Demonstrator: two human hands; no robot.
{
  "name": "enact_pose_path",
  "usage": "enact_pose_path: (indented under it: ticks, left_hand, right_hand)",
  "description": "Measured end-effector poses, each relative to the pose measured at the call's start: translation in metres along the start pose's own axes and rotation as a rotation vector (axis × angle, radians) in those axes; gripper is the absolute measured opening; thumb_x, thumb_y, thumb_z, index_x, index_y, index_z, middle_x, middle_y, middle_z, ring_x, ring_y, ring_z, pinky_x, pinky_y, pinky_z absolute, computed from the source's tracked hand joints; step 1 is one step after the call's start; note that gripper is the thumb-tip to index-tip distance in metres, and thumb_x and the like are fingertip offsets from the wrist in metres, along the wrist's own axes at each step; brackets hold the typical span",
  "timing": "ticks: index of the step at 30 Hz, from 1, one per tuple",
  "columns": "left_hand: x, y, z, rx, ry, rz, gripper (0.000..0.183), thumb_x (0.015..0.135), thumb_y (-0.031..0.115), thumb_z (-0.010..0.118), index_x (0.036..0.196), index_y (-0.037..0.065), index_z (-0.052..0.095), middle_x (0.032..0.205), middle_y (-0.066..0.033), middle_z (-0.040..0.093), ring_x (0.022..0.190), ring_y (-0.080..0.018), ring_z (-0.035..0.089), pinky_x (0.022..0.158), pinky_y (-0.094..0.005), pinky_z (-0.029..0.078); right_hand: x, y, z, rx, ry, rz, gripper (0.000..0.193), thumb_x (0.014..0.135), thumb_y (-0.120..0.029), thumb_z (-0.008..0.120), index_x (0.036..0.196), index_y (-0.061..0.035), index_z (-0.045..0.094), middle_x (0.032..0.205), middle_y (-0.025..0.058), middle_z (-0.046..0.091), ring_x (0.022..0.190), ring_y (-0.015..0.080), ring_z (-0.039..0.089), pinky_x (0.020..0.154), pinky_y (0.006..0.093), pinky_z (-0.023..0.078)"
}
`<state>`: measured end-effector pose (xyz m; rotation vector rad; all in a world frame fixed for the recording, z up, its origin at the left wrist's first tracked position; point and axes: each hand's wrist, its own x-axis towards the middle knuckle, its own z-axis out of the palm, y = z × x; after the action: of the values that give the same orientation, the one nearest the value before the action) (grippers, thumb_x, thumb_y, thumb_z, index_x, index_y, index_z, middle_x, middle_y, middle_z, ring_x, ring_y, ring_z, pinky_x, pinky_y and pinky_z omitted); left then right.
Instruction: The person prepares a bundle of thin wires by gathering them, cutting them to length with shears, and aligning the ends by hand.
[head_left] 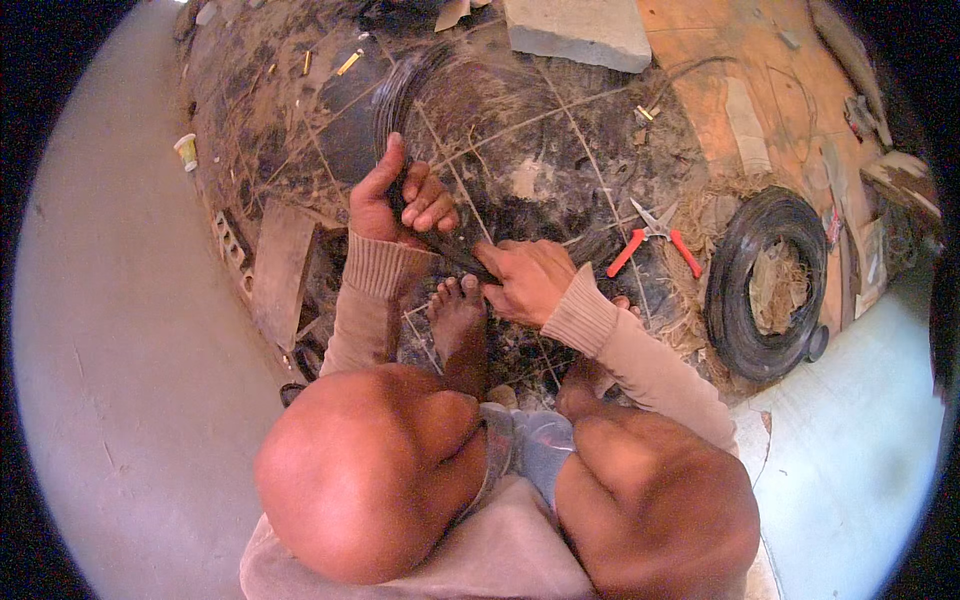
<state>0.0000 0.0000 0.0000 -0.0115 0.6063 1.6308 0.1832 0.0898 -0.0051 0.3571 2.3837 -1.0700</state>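
A bundle of thin black wire (392,105) curves up from my hands in a loose loop on the dark floor. My left hand (405,200) is closed round the wire, thumb pointing up and fingers curled in. To its right, my right hand (535,280) has its fingers pressed together on the lower stretch of the same wire, just above my bare foot. Its fingertips are partly hidden. Beyond my right hand lies a pair of snips (655,228) with red-orange handles, its blades spread apart. A thick coil of black wire (728,300) rests at the right.
A pale stone block (580,35) sits at the far side. A wooden board (282,270) lies at the left, with a small paper cup (186,152) farther off. Brown fibre (690,325) surrounds the thick coil. Orange sheeting (700,45) covers the far right floor.
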Motion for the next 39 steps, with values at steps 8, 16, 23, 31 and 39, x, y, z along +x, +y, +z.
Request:
enact_pose_path:
  ticks: [8,16,23,31,39]
  left_hand:
    - [0.013,0.035,-0.015,0.071,0.266,-0.049,0.035,0.096,0.036,0.057,0.071,0.013,0.050,0.054,0.0043,0.036,0.048,-0.0099,0.037,0.049,-0.0278,0.033]
    - [0.020,0.009,-0.025,0.493,0.206,-0.113,0.042,0.090,0.041,0.065,0.103,0.002,0.059,0.088,-0.0152,0.066,0.086,-0.0297,0.067,0.076,-0.0438,0.056]
    - [0.034,-0.045,-0.030,0.321,0.635,-0.090,0.045,0.093,0.047,0.056,0.103,0.003,0.060,0.089,-0.0129,0.066,0.079,-0.0280,0.065,0.076,-0.0417,0.055]
    - [0.042,-0.008,-0.080,0.128,0.391,-0.269,0.032,0.093,0.043,0.059,0.091,0.012,0.056,0.059,0.0031,0.038,0.049,-0.0118,0.038,0.054,-0.0333,0.042]
    - [0.032,-0.022,-0.026,0.433,0.585,-0.131,0.042,0.092,0.042,0.062,0.064,0.018,0.042,0.052,0.0053,0.029,0.047,-0.0122,0.034,0.053,-0.0346,0.040]
  right_hand:
    - [-0.009,0.011,0.003,-0.351,0.441,-0.124,0.014,0.082,-0.018,0.058,0.093,-0.0093,0.055,0.074,0.0092,0.064,0.073,0.0285,0.065,0.066,0.0420,0.049]
    - [-0.025,0.048,-0.009,-0.478,0.372,-0.167,0.016,0.086,-0.022,0.054,0.090,-0.0062,0.056,0.073,0.0127,0.068,0.069,0.0299,0.069,0.060,0.0439,0.051]
    - [-0.028,0.040,0.010,-0.292,0.332,-0.090,0.040,0.087,-0.043,0.058,0.086,-0.0034,0.055,0.064,0.0150,0.064,0.060,0.0337,0.066,0.053,0.0450,0.052]
    - [-0.040,0.037,0.029,-0.393,0.326,-0.129,0.052,0.093,-0.057,0.047,0.073,-0.0084,0.053,0.057,0.0102,0.059,0.051,0.0263,0.062,0.051,0.0380,0.048]
    - [-0.040,0.064,0.043,-0.654,0.378,-0.028,0.035,0.085,-0.042,0.062,0.085,-0.0079,0.057,0.074,0.0096,0.063,0.068,0.0251,0.063,0.065,0.0384,0.046]
